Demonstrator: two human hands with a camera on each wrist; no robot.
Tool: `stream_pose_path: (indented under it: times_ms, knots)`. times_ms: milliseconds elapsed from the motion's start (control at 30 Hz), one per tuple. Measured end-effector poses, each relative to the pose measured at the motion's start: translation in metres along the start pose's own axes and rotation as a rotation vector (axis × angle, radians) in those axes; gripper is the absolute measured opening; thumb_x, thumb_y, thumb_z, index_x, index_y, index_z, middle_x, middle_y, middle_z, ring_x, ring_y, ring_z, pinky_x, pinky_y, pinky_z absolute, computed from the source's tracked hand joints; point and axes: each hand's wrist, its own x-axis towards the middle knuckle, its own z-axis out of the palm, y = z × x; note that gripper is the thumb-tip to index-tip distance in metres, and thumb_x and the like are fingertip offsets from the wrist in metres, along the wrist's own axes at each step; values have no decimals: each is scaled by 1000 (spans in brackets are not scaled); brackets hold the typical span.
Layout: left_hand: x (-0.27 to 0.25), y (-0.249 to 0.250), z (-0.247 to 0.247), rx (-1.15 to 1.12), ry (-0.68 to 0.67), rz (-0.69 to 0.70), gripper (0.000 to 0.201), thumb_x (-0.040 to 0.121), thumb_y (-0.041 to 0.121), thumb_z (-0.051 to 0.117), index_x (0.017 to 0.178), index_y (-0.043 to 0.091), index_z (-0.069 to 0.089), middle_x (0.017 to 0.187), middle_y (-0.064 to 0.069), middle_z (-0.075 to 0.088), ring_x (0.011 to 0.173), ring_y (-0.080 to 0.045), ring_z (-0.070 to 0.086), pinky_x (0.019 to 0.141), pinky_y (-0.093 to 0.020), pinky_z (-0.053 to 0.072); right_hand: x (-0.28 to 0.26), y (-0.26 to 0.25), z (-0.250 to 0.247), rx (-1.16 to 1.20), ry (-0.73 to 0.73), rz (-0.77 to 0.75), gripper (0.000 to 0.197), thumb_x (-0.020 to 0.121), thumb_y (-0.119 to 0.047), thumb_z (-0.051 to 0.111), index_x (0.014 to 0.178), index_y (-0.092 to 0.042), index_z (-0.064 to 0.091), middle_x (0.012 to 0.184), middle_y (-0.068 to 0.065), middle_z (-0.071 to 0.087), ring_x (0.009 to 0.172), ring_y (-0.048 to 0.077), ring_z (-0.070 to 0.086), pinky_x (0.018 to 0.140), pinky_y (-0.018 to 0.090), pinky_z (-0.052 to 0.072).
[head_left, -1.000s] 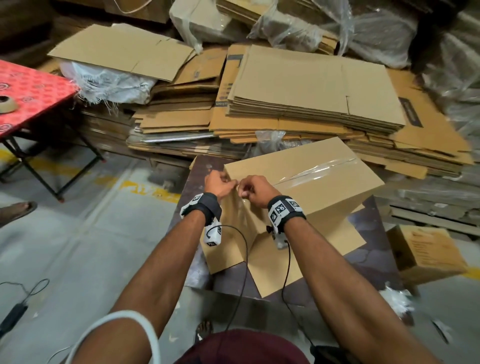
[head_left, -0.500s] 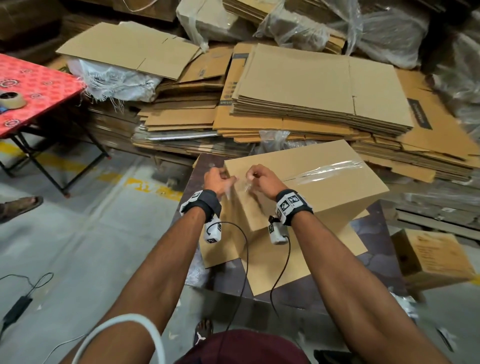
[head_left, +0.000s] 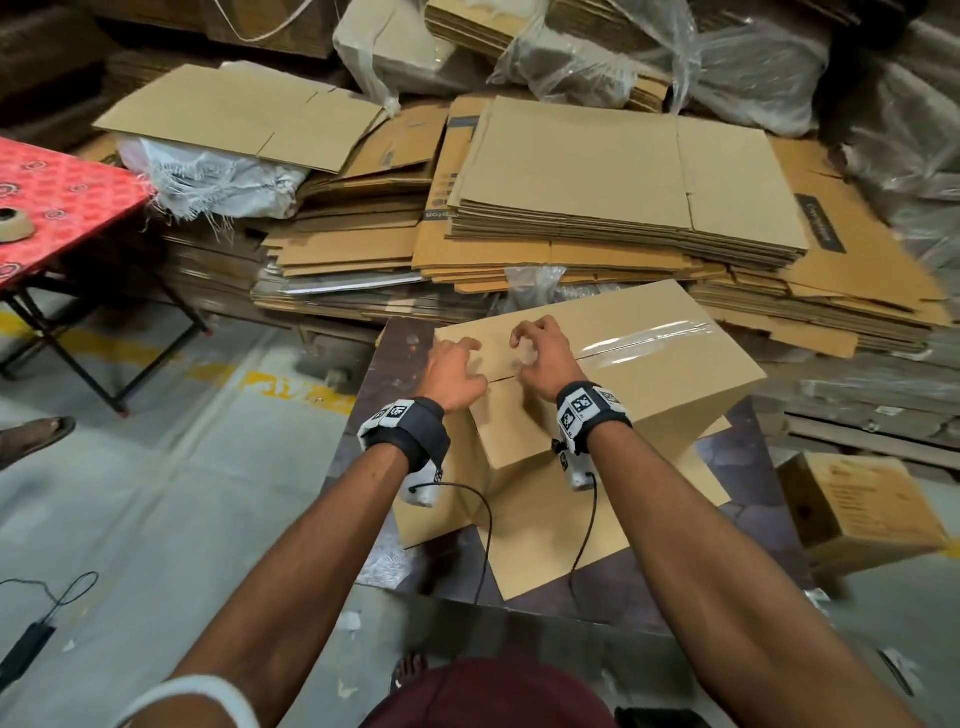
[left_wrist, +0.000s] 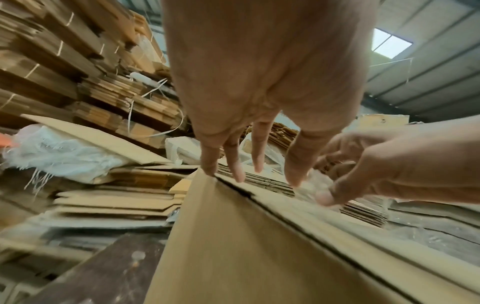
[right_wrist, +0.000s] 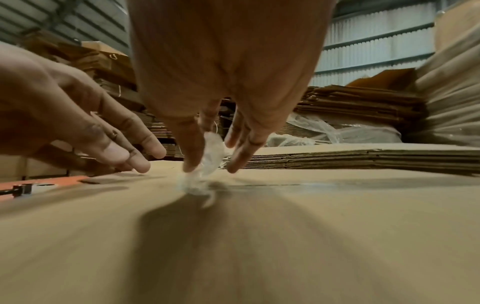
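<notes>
In mid-frame the cardboard box (head_left: 649, 374) is lying lengthwise toward the upper right. The left hand (head_left: 457, 371) is pressing it, fingers straight, while the right hand (head_left: 545, 358) is pinching the crumpled end of its tape (head_left: 649, 336).

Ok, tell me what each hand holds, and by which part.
Right hand pinches the crumpled loose end of the clear tape at the cardboard box's seam. Left hand holds nothing; its straight fingers rest on the box top.
</notes>
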Motion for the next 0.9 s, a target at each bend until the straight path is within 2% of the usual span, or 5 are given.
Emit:
stream_pose_path:
  times_ms: [167,433,600,833,900]
  knots:
    - [1,17,-12,151,-108,89,87,79,46,81,151,17,43,146,-15,47,138,-32,41,113,-46,39,-2,9,-10,-172,-284,10,57,74,-23,87,125,-18,60,120,7,49,105,20,47,95,40,48]
    - [-9,29,9,720,-423,130,171,35,94,73,162,5,0,168,-21,-2,155,-41,-4,121,-67,-1,-7,23,-7,-53,-57,17,31,90,3,66,112,-19,68,105,10,67,91,22,64,84,35,56]
    - [4,27,-15,766,-459,112,157,43,76,87,162,11,8,169,-13,4,155,-36,6,120,-69,4,-10,25,-22,315,114,203,37,92,8,56,115,-18,47,99,6,59,85,18,64,64,22,59]
    - [22,15,-50,858,-492,70,126,49,58,92,154,19,35,159,-9,30,146,-37,29,116,-72,18,-8,32,-31,586,245,339,37,91,-6,75,117,-5,49,115,20,62,75,16,72,80,38,63]
    - [26,18,-51,743,-468,75,110,59,60,88,150,22,41,149,-7,42,136,-35,41,113,-61,33,-9,32,-29,593,245,345,40,89,-5,77,117,-4,48,118,22,60,73,19,73,70,30,62]
